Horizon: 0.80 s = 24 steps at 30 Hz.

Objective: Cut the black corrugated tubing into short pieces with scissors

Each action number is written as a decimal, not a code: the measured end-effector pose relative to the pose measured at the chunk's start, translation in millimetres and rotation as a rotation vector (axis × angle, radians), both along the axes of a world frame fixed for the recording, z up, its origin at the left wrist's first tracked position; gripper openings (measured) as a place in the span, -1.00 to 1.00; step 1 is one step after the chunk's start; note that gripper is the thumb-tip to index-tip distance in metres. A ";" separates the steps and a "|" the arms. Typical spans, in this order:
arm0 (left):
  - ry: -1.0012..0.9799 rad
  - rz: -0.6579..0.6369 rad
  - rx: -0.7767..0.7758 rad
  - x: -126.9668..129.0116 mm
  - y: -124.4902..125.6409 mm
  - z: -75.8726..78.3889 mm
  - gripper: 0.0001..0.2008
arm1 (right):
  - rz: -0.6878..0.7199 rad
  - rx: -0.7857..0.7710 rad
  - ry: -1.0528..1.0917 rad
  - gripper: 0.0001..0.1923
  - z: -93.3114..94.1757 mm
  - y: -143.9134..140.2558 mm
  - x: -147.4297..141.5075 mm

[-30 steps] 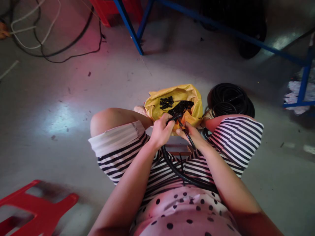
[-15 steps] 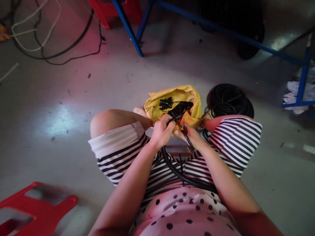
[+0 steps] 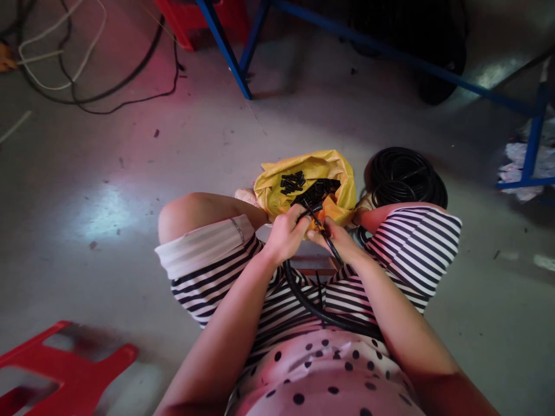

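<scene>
My left hand [image 3: 284, 233] grips the end of a black corrugated tube [image 3: 310, 303] that curves down across my striped lap. My right hand [image 3: 338, 238] is closed on a thin black tool [image 3: 330, 245] whose tip meets the tube end between my two hands. Just beyond my fingers lies an open yellow bag [image 3: 314, 167] holding several short black tube pieces [image 3: 293, 181]. I sit low with my knees apart, the bag on the floor between them.
A coil of black tubing [image 3: 405, 176] lies on the concrete floor to the right of the bag. Blue frame legs [image 3: 225, 49] stand further off. Loose cables [image 3: 87, 69] lie at top left, and a red plastic stool [image 3: 56, 367] sits at bottom left.
Both hands stay together on the tube end with only small finger shifts. The view has barely moved.
</scene>
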<state>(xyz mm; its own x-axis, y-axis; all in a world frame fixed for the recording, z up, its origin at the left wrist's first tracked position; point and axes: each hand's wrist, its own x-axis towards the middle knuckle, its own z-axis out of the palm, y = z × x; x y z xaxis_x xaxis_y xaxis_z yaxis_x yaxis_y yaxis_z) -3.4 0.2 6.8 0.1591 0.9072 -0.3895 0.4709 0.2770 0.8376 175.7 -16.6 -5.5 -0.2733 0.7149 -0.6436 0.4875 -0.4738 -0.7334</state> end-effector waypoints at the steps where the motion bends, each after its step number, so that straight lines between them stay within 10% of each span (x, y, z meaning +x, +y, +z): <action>1: -0.003 -0.027 -0.002 -0.6 0.3 1.1 -0.85 | 0.002 0.000 0.021 -0.48 -1.4 -0.2 0.7; 12: -0.128 -0.184 -0.056 -15.9 1.5 2.5 -0.77 | -0.039 0.149 -0.115 -0.39 -1.8 -2.1 4.0; 24: -0.187 0.008 -0.108 -5.5 -0.2 7.6 -0.70 | -0.123 0.189 -0.145 -0.40 -3.3 1.5 0.7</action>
